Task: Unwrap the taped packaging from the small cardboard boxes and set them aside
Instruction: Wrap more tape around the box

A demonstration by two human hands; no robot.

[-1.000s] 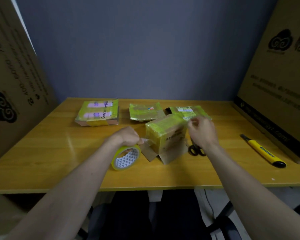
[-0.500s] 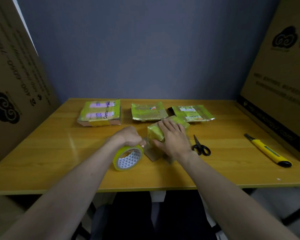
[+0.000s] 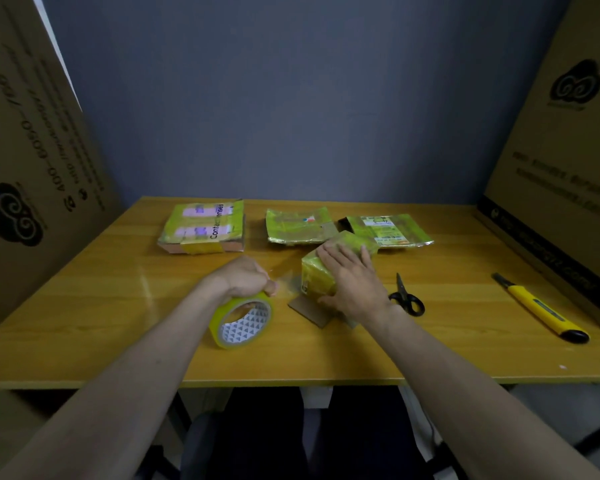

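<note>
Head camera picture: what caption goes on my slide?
Left hand grips tape roll; right hand presses small taped box.

Blue-grey wall (image 3: 291, 98), wooden table (image 3: 84, 306) (glossy), dim light

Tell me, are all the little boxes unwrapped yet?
Not yet. Three taped packages lie at the back: the wide box, the middle flat one and the right flat one, all with yellow tape on. The right hand presses flat on the small box, also taped, while the left hand grips the tape roll. No box looks finished.
</note>
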